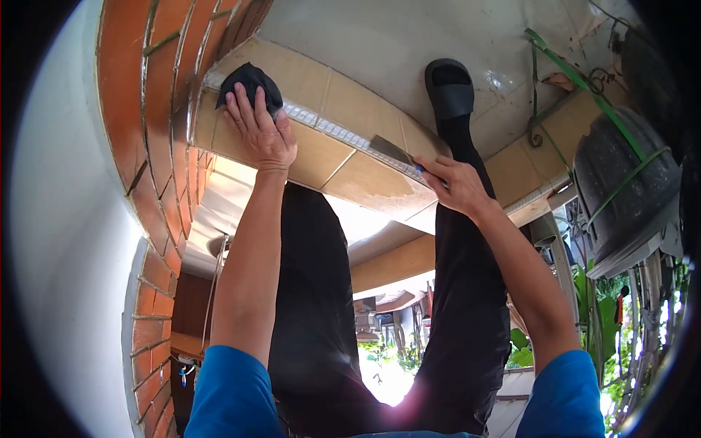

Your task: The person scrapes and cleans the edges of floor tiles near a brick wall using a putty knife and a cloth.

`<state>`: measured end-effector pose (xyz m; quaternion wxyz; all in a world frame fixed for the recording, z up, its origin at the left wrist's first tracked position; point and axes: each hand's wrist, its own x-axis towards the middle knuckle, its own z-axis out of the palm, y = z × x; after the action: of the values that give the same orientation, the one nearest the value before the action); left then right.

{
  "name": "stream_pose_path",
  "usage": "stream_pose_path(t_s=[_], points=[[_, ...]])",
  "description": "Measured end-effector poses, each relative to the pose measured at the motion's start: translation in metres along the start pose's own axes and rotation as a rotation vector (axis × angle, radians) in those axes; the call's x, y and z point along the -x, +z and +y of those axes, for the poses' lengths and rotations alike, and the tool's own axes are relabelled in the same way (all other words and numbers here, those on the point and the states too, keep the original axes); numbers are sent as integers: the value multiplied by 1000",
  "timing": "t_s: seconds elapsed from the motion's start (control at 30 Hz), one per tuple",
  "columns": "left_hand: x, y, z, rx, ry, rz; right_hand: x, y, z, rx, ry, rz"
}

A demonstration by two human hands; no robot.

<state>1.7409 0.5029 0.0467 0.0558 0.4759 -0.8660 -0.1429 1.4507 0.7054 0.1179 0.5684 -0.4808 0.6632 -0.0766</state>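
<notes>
My left hand (261,135) presses a crumpled black cloth (250,82) onto the tiled ledge (298,69), close to the brick wall. Its fingers lie bent over the cloth. In my right hand (458,184) is a putty knife (391,150) with a flat metal blade and a bit of blue at the handle. The blade rests along a pale, textured edge strip (337,133) that runs down the ledge between two rows of tan tiles. A damp-looking patch (380,182) shows on the tiles near the blade. Most of the knife's handle is hidden in my grip.
An orange brick wall (146,95) rises on the left. My foot in a black slide sandal (450,91) stands on the grey floor (365,36) beyond the ledge. To the right are a dark plant pot (621,182), a green strap (584,87) and plants.
</notes>
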Motion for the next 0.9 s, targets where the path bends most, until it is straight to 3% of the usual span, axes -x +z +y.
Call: stream_pose_path(t_s=[0.2,0.27,0.47,0.67,0.9], points=[[2,1,-4,-14,2,3,-108,3,-56,22,-169,57],[-1,1,-2,-11,-4,5,-106,-1,-60,32,-129,19],[-1,1,-2,-29,20,32,6,3,-13,111,16,37],[-1,2,-2,-7,38,61,9,19,-70,-1,-25,208],[2,4,-4,4,8,49,13,33,-70,77,-46,171]])
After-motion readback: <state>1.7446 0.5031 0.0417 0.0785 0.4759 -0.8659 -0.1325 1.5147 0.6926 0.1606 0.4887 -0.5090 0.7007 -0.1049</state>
